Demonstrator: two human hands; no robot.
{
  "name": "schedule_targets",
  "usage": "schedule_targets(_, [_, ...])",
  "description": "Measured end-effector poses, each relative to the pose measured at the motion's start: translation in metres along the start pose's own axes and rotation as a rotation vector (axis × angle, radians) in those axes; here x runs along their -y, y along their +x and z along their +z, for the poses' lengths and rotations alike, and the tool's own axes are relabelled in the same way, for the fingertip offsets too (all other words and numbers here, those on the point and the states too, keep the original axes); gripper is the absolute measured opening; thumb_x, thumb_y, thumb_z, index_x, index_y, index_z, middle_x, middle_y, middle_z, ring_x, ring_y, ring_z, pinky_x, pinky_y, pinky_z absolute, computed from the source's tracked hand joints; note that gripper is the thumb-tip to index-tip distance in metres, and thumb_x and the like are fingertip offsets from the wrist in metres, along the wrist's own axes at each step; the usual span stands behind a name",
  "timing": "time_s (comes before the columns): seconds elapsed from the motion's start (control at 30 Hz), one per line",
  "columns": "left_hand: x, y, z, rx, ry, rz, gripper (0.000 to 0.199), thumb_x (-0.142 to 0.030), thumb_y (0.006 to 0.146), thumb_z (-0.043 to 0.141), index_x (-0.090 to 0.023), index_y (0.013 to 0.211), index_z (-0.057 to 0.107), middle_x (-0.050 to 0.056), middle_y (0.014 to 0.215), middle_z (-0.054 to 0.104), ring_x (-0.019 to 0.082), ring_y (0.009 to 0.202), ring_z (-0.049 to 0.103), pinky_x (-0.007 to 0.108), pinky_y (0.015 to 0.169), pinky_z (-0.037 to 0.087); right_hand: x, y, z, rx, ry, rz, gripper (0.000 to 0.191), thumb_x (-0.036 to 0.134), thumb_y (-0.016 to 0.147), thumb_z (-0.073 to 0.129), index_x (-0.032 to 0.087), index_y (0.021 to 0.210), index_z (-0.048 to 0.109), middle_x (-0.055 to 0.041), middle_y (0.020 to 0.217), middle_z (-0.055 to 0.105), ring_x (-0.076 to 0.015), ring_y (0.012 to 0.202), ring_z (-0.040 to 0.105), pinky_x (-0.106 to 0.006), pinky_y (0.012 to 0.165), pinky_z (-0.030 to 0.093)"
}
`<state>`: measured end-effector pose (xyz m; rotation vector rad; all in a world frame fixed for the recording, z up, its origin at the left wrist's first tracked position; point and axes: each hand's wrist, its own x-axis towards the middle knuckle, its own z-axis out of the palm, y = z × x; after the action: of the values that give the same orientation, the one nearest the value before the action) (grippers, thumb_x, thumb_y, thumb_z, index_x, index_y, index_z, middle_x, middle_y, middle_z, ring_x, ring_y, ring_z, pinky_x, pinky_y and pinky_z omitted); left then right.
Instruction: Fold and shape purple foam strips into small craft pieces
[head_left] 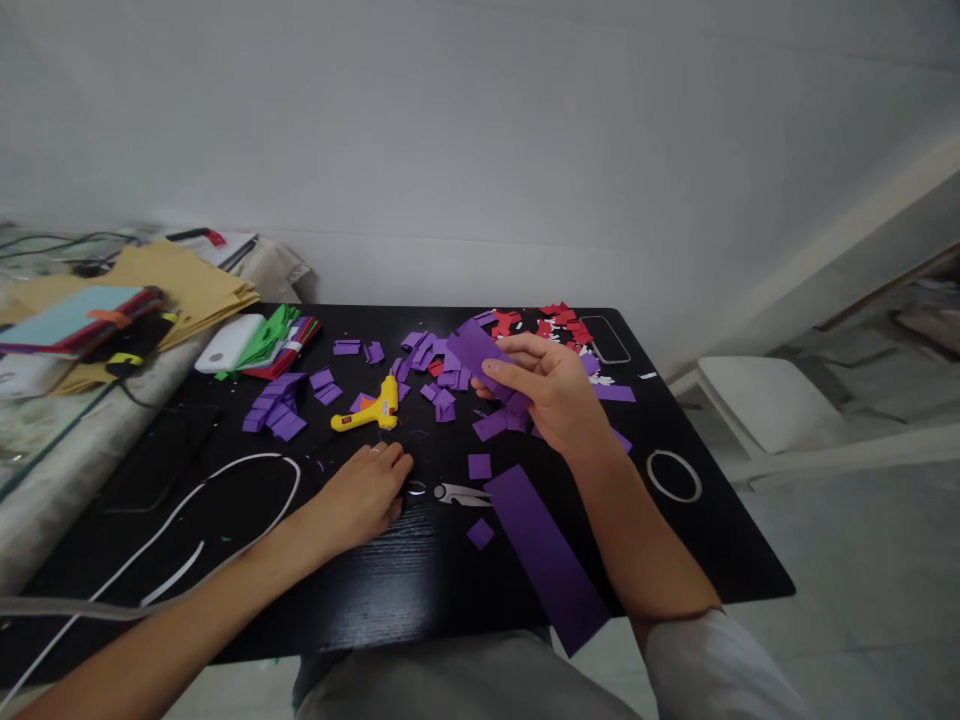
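My right hand (551, 385) is raised over the table, its thumb and fingers pinching a purple felt or paper piece (480, 348). My left hand (371, 490) rests on the black tabletop (375, 590) with its fingers curled. What lies under those fingers, if anything, is hidden. Just right of it are scissors (461, 495), blades pointing right. A long purple strip (551, 560) lies at a slant and overhangs the front edge. Two small purple squares lie near the blades, one above (480, 466) and one below (480, 533). Beyond my left hand sits a yellow glue gun (371, 408).
Folded purple pieces (277, 405) and red and white scraps (562, 320) are scattered toward the back. A white cable (247, 458) loops at left, and a white ring (673, 476) lies at right. Coloured sheets (281, 340) stand back left; a white stool (765, 400) is beyond.
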<state>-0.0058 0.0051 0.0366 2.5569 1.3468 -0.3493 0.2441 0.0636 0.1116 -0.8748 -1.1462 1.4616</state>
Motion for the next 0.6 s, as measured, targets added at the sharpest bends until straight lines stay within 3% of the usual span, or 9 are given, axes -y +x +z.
schedule_targets(0.2, [0.005, -0.007, 0.0, 0.037, -0.051, 0.053, 0.013, -0.018, 0.09, 0.059, -0.016, 0.102, 0.064, 0.016, 0.109, 0.071, 0.033, 0.101, 0.072, 0.045, 0.093, 0.054, 0.003, 0.002, -0.002, -0.04, 0.018, -0.016, 0.029, 0.031, 0.073, 0.093, 0.02, 0.093, 0.075, -0.0014, 0.086, 0.081, -0.0161, 0.074, 0.079, -0.031, 0.078, 0.068])
schedule_targets(0.3, [0.011, -0.018, -0.002, 0.04, -0.197, 0.003, 0.007, -0.023, 0.093, 0.055, -0.019, 0.096, 0.06, 0.011, 0.098, 0.071, 0.029, 0.087, 0.073, 0.039, 0.079, 0.053, 0.004, 0.003, -0.004, -0.092, -0.004, -0.055, 0.034, 0.032, 0.073, 0.093, 0.021, 0.096, 0.072, -0.0019, 0.089, 0.081, -0.0188, 0.08, 0.081, -0.037, 0.088, 0.069])
schedule_targets(0.37, [0.018, -0.027, -0.003, 0.038, -0.365, -0.012, 0.012, -0.031, 0.098, 0.052, -0.02, 0.1, 0.058, 0.007, 0.094, 0.071, 0.026, 0.085, 0.072, 0.035, 0.077, 0.051, 0.004, 0.004, -0.006, -0.147, -0.026, -0.119, 0.041, 0.034, 0.073, 0.094, 0.023, 0.101, 0.066, -0.0008, 0.088, 0.079, -0.0203, 0.081, 0.081, -0.04, 0.09, 0.069])
schedule_targets(0.47, [0.028, -0.038, -0.003, -0.029, -0.598, -0.01, 0.017, -0.037, 0.101, 0.05, -0.022, 0.103, 0.057, 0.003, 0.094, 0.068, 0.02, 0.082, 0.067, 0.031, 0.077, 0.05, 0.003, 0.004, -0.008, -0.222, -0.046, -0.252, 0.042, 0.032, 0.077, 0.091, 0.028, 0.103, 0.058, 0.0017, 0.087, 0.078, -0.02, 0.081, 0.081, -0.04, 0.088, 0.069])
schedule_targets(0.6, [0.034, -0.041, 0.002, -0.246, -0.764, -0.097, 0.02, -0.043, 0.099, 0.057, -0.022, 0.099, 0.056, 0.0, 0.09, 0.063, 0.017, 0.079, 0.06, 0.027, 0.073, 0.05, -0.001, 0.004, -0.009, -0.25, -0.125, -0.349, 0.026, 0.031, 0.084, 0.085, 0.028, 0.096, 0.062, 0.0009, 0.092, 0.075, -0.0198, 0.088, 0.08, -0.039, 0.089, 0.068])
